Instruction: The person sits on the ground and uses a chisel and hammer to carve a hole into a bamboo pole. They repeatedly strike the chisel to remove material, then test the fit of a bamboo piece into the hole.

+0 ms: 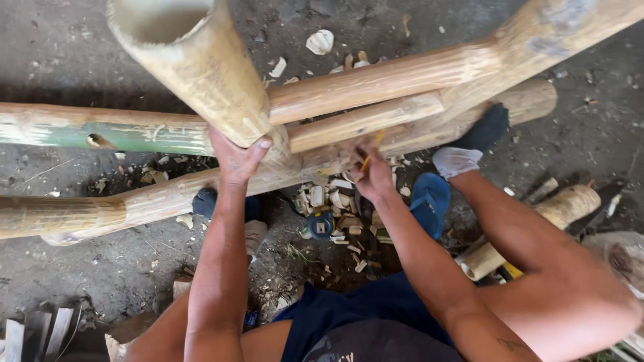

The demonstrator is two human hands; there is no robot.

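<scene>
My left hand [236,157] grips the lower end of a thick hollow bamboo tube [198,64] that stands tilted up toward the camera. My right hand [374,175] holds a thin yellow pencil [370,154] against a long pale bamboo pole [154,200] lying across the ground. Two shorter stripped poles [376,84] [365,121] join into a thicker angled pole [537,37] at the upper right. A green-tinged pole [100,131] runs along the left.
My right foot in a sock [469,144] rests on the pole, next to a blue sandal [429,201]. Bamboo chips [335,201] litter the dark ground. A short cut bamboo piece [567,204] lies at the right, flat slats [37,332] at the lower left.
</scene>
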